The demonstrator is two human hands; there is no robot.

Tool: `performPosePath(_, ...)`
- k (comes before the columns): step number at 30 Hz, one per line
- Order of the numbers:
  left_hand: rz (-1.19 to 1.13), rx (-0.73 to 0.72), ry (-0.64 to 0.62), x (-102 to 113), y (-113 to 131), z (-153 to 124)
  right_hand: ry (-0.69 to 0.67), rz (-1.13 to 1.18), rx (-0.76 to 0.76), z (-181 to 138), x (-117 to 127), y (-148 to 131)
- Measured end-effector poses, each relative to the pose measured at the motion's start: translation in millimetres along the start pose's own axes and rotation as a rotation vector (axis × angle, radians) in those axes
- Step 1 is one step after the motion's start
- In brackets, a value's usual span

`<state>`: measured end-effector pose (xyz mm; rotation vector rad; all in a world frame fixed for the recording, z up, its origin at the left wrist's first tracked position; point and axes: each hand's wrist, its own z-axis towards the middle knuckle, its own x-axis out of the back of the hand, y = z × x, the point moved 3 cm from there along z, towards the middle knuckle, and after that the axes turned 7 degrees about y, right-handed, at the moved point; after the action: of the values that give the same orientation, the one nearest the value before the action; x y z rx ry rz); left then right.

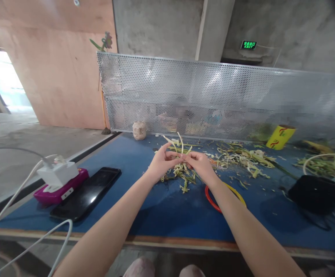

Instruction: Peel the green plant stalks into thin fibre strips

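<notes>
Both my hands meet above the middle of the blue table (167,215). My left hand (162,161) pinches thin pale green and yellow leaf strips (176,143) that stick up between the fingers. My right hand (199,161) closes on the same strips from the right. Under the hands lies a small heap of cut strips (183,175). A red ring and a yellow ring (213,200) lie on the table under my right wrist.
A black phone (88,192) and a magenta box with a white charger (58,180) lie at the left. Leaf scraps (245,157), a yellow cup (280,137) and a black pouch (317,193) lie to the right. A perforated metal screen (213,100) closes the table's far edge.
</notes>
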<state>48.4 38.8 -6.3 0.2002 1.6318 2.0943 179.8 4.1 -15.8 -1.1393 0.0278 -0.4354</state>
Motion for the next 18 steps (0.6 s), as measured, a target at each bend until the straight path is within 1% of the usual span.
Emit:
performPosePath(2, 0.012, 0.008, 0.027, 2, 0, 0, 0.002, 0.019, -0.003, 1, -1, 2)
performPosePath(5, 0.032, 0.026, 0.055, 3, -1, 1, 0.065, 0.045, 0.023, 3, -1, 3)
performPosePath(8, 0.034, 0.042, 0.100, 3, -1, 1, 0.159, 0.035, 0.117, 3, 1, 0)
performPosePath(11, 0.009, 0.067, 0.131, 3, -2, 1, 0.239, -0.107, 0.283, -1, 3, -8)
performPosePath(13, 0.014, 0.079, 0.127, 3, -2, 1, 0.236, -0.238, 0.441, -5, 1, -15)
performPosePath(15, 0.045, 0.077, 0.117, 4, -3, 2, 0.181, -0.317, 0.566, -8, -2, -20)
performPosePath(18, 0.109, 0.054, 0.083, 5, -5, 4, 0.100, -0.358, 0.637, -9, -6, -21)
